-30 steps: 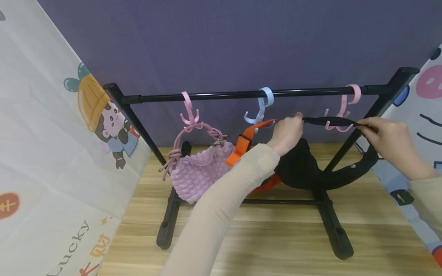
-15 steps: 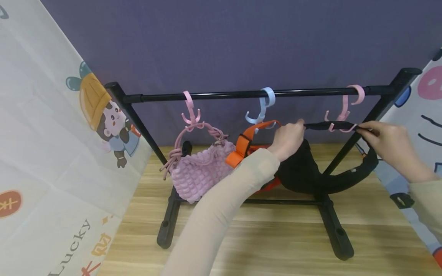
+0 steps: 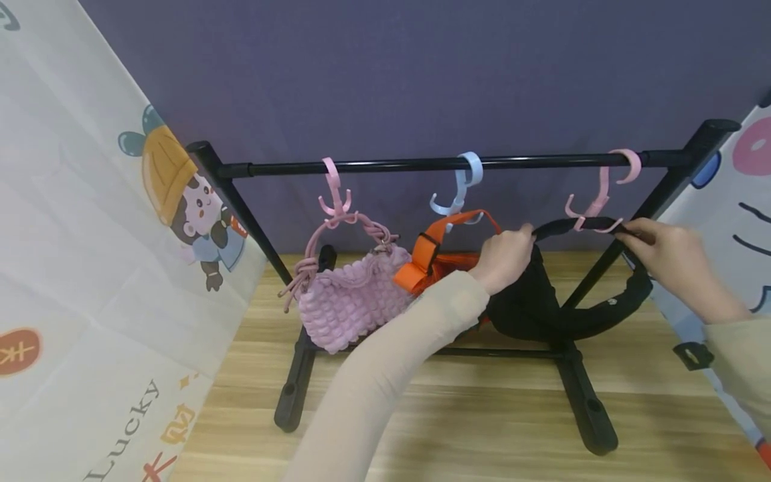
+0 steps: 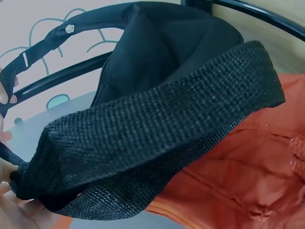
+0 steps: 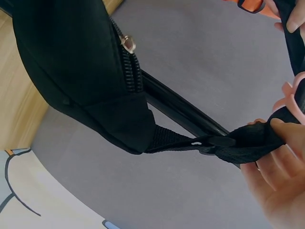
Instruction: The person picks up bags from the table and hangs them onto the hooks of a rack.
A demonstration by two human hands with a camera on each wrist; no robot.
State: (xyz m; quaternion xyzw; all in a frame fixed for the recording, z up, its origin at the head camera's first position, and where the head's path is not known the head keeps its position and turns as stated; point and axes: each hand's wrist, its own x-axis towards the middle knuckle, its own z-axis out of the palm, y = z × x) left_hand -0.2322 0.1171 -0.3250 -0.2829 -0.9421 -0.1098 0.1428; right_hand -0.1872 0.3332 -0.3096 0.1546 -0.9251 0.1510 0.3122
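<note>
A black bag (image 3: 530, 301) hangs below its black strap (image 3: 572, 224), which lies across the prongs of the right pink hook (image 3: 596, 197) on the black rail (image 3: 421, 163). My left hand (image 3: 506, 258) pinches the strap's left end; my right hand (image 3: 668, 258) pinches its right end. The right wrist view shows fingers (image 5: 271, 157) curled round the strap (image 5: 248, 140) by the pink hook (image 5: 290, 95), with the bag's zipper (image 5: 128, 57) up left. The left wrist view is filled by the woven strap (image 4: 157, 129) and bag (image 4: 162, 43).
A pink knitted bag (image 3: 349, 301) hangs from the left pink hook (image 3: 334, 194). An orange bag (image 3: 434, 258) hangs by its strap from the blue hook (image 3: 458, 191). The rack's feet (image 3: 587, 408) stand on a wooden table (image 3: 482, 428). Printed cloth (image 3: 90, 268) flanks both sides.
Both hands have lowered a little with the black strap, which now sags onto the right pink hook's prongs instead of stretching straight across them.
</note>
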